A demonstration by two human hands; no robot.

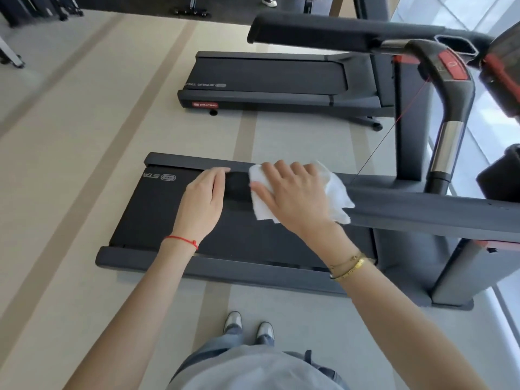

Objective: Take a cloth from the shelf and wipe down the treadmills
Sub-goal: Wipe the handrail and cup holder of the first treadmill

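Right hand [295,192] lies flat, fingers spread and straight, pressing a crumpled white cloth [336,197] onto the dark grey arm rail [422,206] of the near black treadmill [168,209]; cloth sits at the rail's left end, bunched under the palm, loose edges sticking out left and right; rail's long axis runs left-right across the view, over the belt; treadmill deck's long axis runs the same way, logo end pointing left; left hand [202,198] flat, fingers together and straight, holding nothing, fingertips level with the deck's far side rail, just left of the cloth, contact unclear; second black treadmill [267,77] parallel beyond, well apart, on the beige striped floor [84,136].
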